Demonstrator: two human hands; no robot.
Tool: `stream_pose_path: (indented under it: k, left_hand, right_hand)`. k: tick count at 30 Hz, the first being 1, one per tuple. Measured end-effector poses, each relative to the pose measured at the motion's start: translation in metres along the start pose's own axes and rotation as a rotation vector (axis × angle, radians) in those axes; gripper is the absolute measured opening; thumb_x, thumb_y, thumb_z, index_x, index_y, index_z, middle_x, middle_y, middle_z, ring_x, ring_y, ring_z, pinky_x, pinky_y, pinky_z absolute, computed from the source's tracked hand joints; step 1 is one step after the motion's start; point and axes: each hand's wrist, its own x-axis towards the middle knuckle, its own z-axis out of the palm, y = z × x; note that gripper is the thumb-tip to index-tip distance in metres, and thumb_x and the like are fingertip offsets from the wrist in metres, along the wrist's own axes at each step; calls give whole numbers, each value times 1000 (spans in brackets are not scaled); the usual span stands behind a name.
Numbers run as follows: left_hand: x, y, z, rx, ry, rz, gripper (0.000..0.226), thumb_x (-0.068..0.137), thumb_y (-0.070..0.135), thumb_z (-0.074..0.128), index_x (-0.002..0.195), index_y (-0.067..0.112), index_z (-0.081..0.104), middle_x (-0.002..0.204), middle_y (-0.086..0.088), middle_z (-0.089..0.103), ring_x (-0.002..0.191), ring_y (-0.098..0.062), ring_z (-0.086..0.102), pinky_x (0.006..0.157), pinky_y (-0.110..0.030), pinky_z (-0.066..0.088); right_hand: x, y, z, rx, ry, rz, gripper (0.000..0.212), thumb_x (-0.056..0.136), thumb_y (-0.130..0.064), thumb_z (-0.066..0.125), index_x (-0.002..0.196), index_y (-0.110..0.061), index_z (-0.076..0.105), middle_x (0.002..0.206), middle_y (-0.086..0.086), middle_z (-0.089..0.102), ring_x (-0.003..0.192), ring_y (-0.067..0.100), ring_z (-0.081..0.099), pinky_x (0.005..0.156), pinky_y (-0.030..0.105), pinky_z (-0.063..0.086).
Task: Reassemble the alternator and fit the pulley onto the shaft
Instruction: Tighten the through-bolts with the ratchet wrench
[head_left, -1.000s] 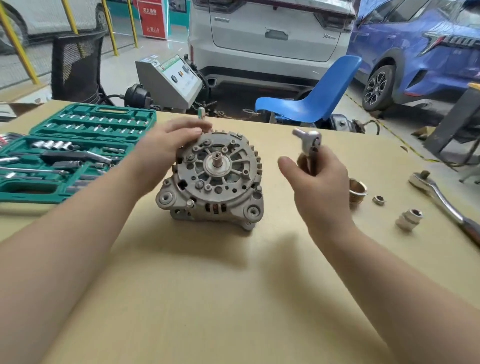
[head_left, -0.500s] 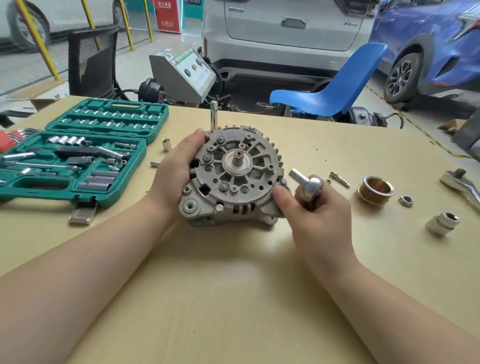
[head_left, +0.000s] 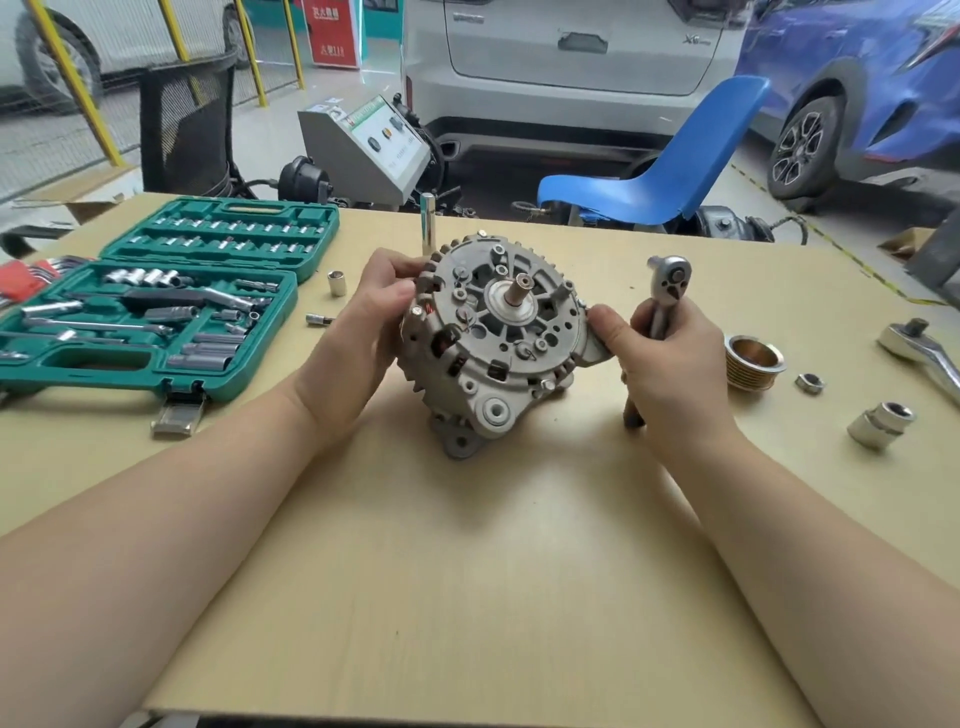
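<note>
- Alternator (head_left: 493, 343), mid-worktop, tilted on edge, bare shaft (head_left: 517, 291) up.
- Left hand (head_left: 363, 332) curled round its rim; right hand (head_left: 660, 353) clamped on ratchet (head_left: 667, 291), thumb touching housing.
- Risk: housing tipping or rolling under one-sided grip.
- Pulley (head_left: 753, 359), nut (head_left: 809, 383), socket (head_left: 880, 423) toward right edge; socket set (head_left: 156, 296) left.

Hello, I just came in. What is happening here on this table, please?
A person is working on an alternator on the table. The left hand grips its left side; the right hand holds a small ratchet while its thumb touches the housing. The shaft is bare: the pulley and nut lie to the right, not yet fitted.
</note>
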Motion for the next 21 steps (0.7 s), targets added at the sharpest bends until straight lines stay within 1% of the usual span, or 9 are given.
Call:
stream_pose_path:
  k: [2,3,5,8,12,14,17,19,21]
  left_hand:
    - [1,3,-2,-50,7,-15,21,95,28,43,110,20,55,105,0,67,97,-15,61,80,-32,47]
    - [1,4,-2,-36,12,-16,24,93,27,44,112,20,55,108,-1,66,99,-16,61,82,-32,47]
    - [1,5,1,7,2,-12,34,90,25,45,122,19,54,121,-10,63,110,-22,60,89,-36,47]
    - [1,6,3,14,-25,-15,47,88,22,44,134,17,51,133,-16,57,119,-30,58,92,-40,47]
    - [2,6,1,-49,-13,-18,40,94,22,41,131,15,56,131,-17,59,121,-31,56,102,-47,41]
    - [3,5,-2,-65,-16,-16,39,96,22,41,130,15,57,129,-14,62,120,-29,58,101,-46,43]
    - [3,3,-4,-35,-52,-12,42,93,22,44,133,16,55,128,-8,66,117,-27,62,93,-38,51]
    - [3,2,-5,-4,-60,-9,46,89,21,48,134,18,54,127,-8,65,115,-27,63,88,-34,53]
    - [4,2,-5,2,-59,-4,49,85,22,56,134,19,55,128,-10,64,115,-27,64,87,-34,54]
  right_hand:
    - [-2,1,-1,21,-18,10,42,86,-33,86,78,-14,49,73,10,44,68,25,42,63,42,37]
    - [-4,1,-2,29,-22,10,42,86,-33,86,79,-11,50,73,12,45,68,26,42,63,43,37]
    - [-8,1,-3,42,-27,8,43,86,-32,84,81,-6,51,73,13,45,68,27,41,61,45,37]
    - [-13,0,-4,77,4,21,34,88,-28,83,76,-16,53,72,11,43,68,27,40,62,46,37]
    - [-20,-5,-5,165,24,71,29,87,-30,79,73,-23,54,68,4,45,66,25,39,56,38,35]
    - [-22,-5,-5,193,23,74,32,89,-27,77,71,-23,51,64,1,42,62,22,36,55,34,32]
    - [-24,-5,-5,225,28,95,38,96,-18,75,68,-24,49,59,-2,39,52,17,33,51,29,30]
    - [-25,-6,-6,240,28,96,37,97,-14,73,70,-23,50,56,-3,40,49,15,33,49,28,31]
    - [-26,-6,-5,244,19,91,34,97,-12,72,73,-20,50,55,-4,41,47,14,33,49,29,30]
